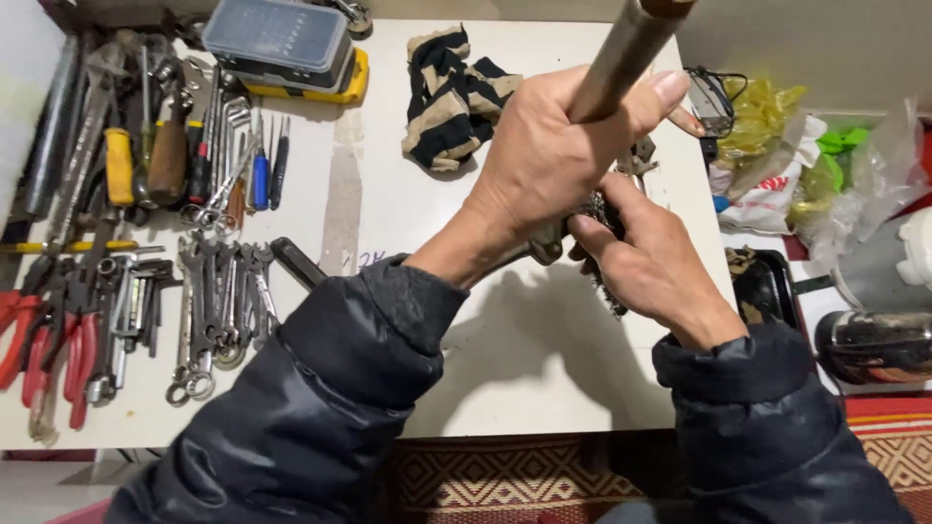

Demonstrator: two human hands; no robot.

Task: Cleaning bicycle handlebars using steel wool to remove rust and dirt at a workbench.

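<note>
My left hand is wrapped around a long brownish metal handle that rises toward the top of the view above the white table. Just below it, my right hand grips a dark, toothed metal part, mostly hidden by both hands. Both arms wear dark padded sleeves. The lower end of the handle disappears between the hands.
Several wrenches, pliers with red grips and screwdrivers lie at the left. A plastic parts case and a black-and-tan cloth sit at the back. Plastic bags and a dark tray stand to the right.
</note>
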